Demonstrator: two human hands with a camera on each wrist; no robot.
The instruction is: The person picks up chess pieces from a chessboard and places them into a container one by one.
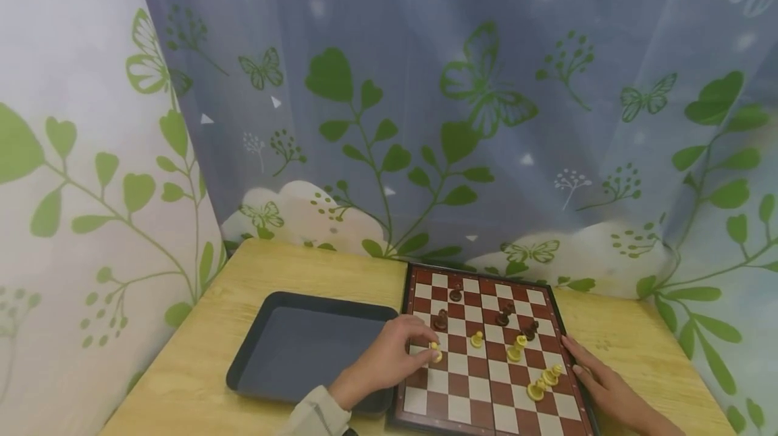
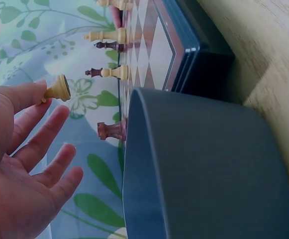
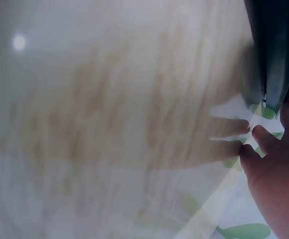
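Observation:
My left hand [image 1: 389,351] pinches a small yellow chess piece [image 2: 58,89] between thumb and forefinger, over the left side of the chessboard [image 1: 458,385]. The piece's top is partly hidden by the fingertips, while its dark-bottomed base faces away from them. The other fingers spread apart in the left wrist view. Just beyond this hand stands a dark rook [image 2: 112,130]. At the board's right edge, my right hand [image 1: 598,378] rests its extended fingers against the side. A small yellow piece [image 1: 477,339] and a taller yellow piece [image 1: 516,349] stand mid-board.
A dark blue-grey tray [image 1: 267,382] lies left of the board on the wooden table [image 1: 182,355]. Two yellow pieces [image 1: 536,391] stand near the right side. Other dark pieces [image 1: 503,316] occupy the far half. A patterned curtain [image 1: 401,119] hangs behind.

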